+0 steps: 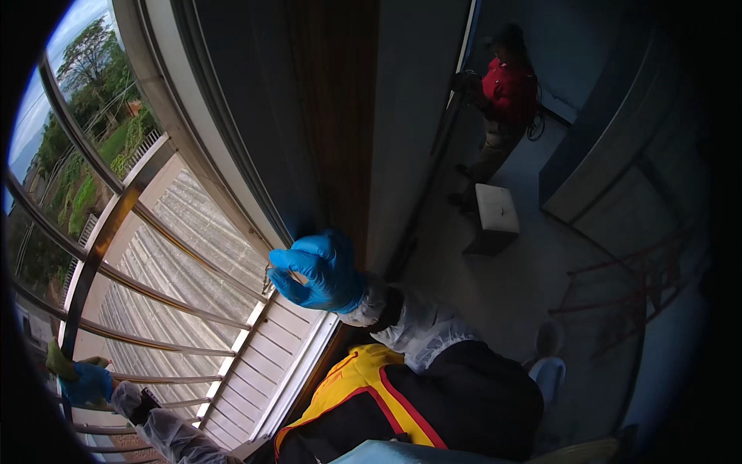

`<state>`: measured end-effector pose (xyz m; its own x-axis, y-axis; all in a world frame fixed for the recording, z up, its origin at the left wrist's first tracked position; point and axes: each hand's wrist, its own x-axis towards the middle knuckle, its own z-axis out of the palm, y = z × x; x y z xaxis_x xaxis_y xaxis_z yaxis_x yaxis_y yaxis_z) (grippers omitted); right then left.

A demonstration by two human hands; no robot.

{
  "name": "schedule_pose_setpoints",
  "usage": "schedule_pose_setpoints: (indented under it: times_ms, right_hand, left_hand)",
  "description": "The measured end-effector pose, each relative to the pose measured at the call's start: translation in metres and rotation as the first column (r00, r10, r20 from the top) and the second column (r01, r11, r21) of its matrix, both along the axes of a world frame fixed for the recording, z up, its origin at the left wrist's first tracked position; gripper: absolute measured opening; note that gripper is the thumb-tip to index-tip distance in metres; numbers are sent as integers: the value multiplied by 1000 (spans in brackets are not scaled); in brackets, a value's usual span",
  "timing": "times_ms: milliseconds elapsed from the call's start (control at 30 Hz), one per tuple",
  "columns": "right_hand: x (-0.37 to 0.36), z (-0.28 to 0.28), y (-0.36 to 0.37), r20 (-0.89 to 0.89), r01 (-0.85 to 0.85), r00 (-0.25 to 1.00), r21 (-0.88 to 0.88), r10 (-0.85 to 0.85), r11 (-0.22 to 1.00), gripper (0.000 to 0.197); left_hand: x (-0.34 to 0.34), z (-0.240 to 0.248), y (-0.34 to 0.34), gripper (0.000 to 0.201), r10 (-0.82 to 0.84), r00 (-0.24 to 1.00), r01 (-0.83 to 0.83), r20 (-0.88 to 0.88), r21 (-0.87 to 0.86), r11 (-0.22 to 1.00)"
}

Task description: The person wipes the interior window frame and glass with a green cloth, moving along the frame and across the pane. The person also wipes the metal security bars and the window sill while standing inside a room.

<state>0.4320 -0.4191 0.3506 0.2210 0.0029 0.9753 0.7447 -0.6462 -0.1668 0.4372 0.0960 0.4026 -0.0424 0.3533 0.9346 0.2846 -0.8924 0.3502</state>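
Daylight is entering from left past curved, shiny metal bars [171,296]; smooth grey floor [495,282], right, is lying in shadow; fisheye rim is bending lines, blackening corners.

Outside, a leafy tree [89,54] is rising above lower greenery [81,199], and a pale corrugated roof [205,220] is stretching out below. Indoors, a co-worker in red [508,93] is standing near a white-topped block [497,209], which is resting on the floor [495,290], while a red metal frame [644,282] is showing dimly farther right.
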Motion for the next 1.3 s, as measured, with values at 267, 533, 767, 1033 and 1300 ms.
schedule_pose_setpoints:
  times_ms: [267,533,767,1033,1300]
  right_hand:
    - [-2,-19,-1,107,211,972,1,-210,977,35]
    - [3,-20,-3,160,319,933,41,-321,947,5]
    - [10,-26,-6,118,320,938,61,-325,946,14]
    - [10,-7,22,194,428,874,129,-446,895,39]
    - [23,-34,-4,223,417,869,151,-442,896,40]
  left_hand:
    - [48,6,-98,25,-84,971,7,225,323,946]
    - [57,15,-136,42,-184,977,214,-109,453,865]
    - [-24,17,-27,39,21,998,-40,67,296,954]
    - [-16,50,-26,38,-355,933,328,51,283,901]
    - [71,141,25,20,-937,347,784,-43,-535,315]
